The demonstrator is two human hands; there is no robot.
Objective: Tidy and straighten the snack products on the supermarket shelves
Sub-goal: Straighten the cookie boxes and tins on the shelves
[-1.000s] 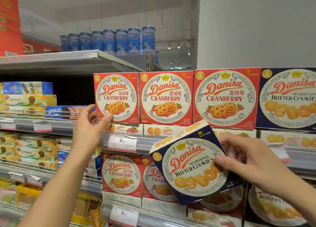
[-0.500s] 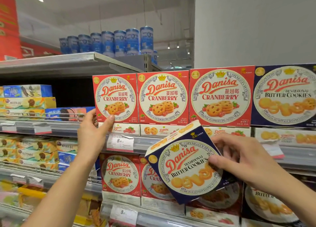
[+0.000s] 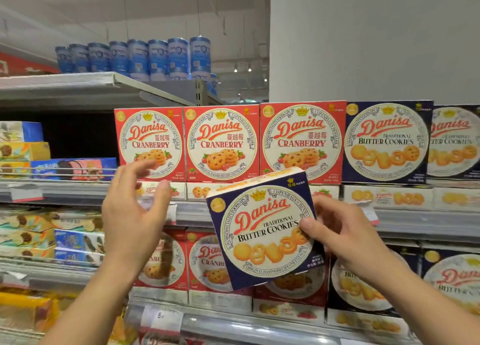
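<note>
Our right hand (image 3: 345, 237) fingers (image 3: 307, 225) pinch the navy square cardboard butter-cookie box (image 3: 262, 231), tilted, in front of the grey metal shelf (image 3: 415, 221). Left hand (image 3: 132, 215) fingers spread loosely, holding nothing, near the red cranberry-cookie boxes (image 3: 220, 143). Risk: one-sided pinch lets the box slip or knock the row.

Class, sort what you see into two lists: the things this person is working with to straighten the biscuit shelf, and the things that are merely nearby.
In the job:
- navy butter cookies box, tilted, held by the right hand
- left hand, open by the leftmost cranberry box
- standing navy boxes

Merely nearby:
- blue tins on the top shelf
- wafer packs at left
- price tag
</note>
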